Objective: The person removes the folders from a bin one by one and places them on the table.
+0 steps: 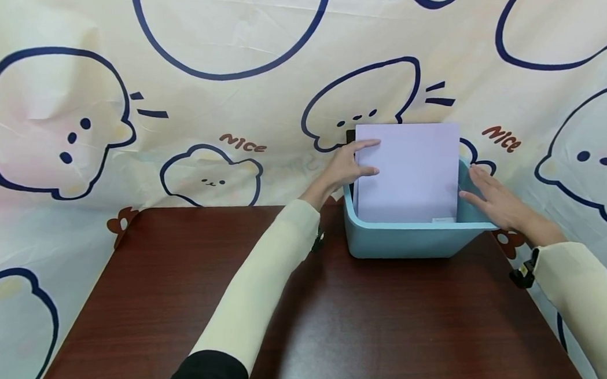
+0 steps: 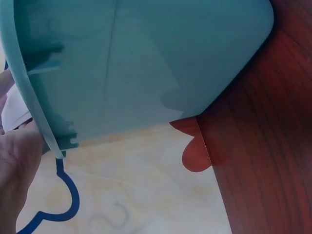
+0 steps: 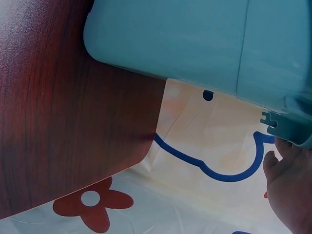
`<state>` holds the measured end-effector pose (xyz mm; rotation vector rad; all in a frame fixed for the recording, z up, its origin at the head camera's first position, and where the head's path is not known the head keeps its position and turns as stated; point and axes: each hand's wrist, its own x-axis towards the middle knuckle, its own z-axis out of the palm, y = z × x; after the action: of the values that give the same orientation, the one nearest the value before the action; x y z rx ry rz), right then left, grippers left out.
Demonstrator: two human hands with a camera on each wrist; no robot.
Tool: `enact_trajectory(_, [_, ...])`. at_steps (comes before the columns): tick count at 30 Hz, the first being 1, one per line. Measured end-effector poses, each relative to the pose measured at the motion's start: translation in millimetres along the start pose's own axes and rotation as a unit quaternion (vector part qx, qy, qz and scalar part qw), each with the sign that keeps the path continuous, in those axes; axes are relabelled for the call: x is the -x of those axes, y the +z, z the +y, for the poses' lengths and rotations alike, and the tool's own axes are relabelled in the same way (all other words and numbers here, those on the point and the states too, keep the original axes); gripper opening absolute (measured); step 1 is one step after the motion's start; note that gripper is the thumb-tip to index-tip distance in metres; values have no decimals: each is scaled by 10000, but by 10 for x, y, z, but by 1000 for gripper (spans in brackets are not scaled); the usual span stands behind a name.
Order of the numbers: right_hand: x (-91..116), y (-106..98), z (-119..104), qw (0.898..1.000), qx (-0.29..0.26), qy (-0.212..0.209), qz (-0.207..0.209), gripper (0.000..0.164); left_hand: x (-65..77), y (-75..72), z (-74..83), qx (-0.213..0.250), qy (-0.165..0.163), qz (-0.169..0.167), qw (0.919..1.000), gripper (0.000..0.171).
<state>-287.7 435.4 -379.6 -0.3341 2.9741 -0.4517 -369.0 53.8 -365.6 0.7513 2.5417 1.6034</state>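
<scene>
A pale purple stack of flat sheets or a notebook [image 1: 409, 173] stands upright in a light blue plastic bin [image 1: 399, 242], its top well above the rim. My left hand [image 1: 344, 166] is at the stack's left edge, index finger and thumb extended over its front face; the other fingers are hidden. Something black [image 1: 351, 136] shows behind that edge. My right hand [image 1: 496, 201] is over the bin's right side, fingers fairly straight and thumb reaching inward. In the right wrist view, fingertips [image 3: 271, 158] show beside the bin's rim; contact is hard to tell.
The bin stands at the far right of a dark brown wooden table [image 1: 256, 279]. A cream cloth with cartoon drawings [image 1: 266, 112] hangs behind the table and down its sides. A dark wrist device [image 1: 525, 272] sits by the right sleeve.
</scene>
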Motion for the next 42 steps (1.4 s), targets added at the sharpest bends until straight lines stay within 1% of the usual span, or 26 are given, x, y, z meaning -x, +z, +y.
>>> enact_trajectory(3, [-5, -3, -5, 10000, -7, 10, -22, 89, 2, 7, 32, 214, -101, -293, 9993, 68])
enact_trajectory(6, [-11, -6, 1, 10000, -30, -15, -15, 89, 2, 26, 75, 342, -271, -575, 9974, 67])
enact_trajectory(9, [-9, -10, 16, 10000, -57, -51, -11, 88, 2, 54, 114, 514, -449, -670, 9954, 65])
enact_trajectory(12, [-9, -8, 31, 9999, -84, -75, -33, 88, 15, 90, 134, 722, -605, -509, 9943, 62])
enact_trajectory(15, [2, -6, 37, 9999, -101, -81, -52, 88, 34, 135, 131, 787, -504, -271, 9953, 60])
enact_trajectory(19, [10, -9, 29, 9999, -84, -44, -86, 89, 49, 165, 129, 565, -295, -67, 9979, 59])
enact_trajectory(22, [6, -10, 26, 9999, -93, -45, -101, 88, 52, 171, 140, 465, -278, 9, 9985, 59])
enact_trajectory(28, [5, -14, 18, 9997, -166, -147, -65, 87, 72, 167, 162, 439, -275, 121, 9986, 58])
enact_trajectory(34, [21, -25, 14, 9997, -148, -182, -77, 86, 84, 117, 197, 683, -386, 173, 9968, 60])
enact_trajectory(42, [17, -24, 22, 9997, -103, -162, -152, 84, 104, -25, 294, 508, -30, 324, 9982, 60])
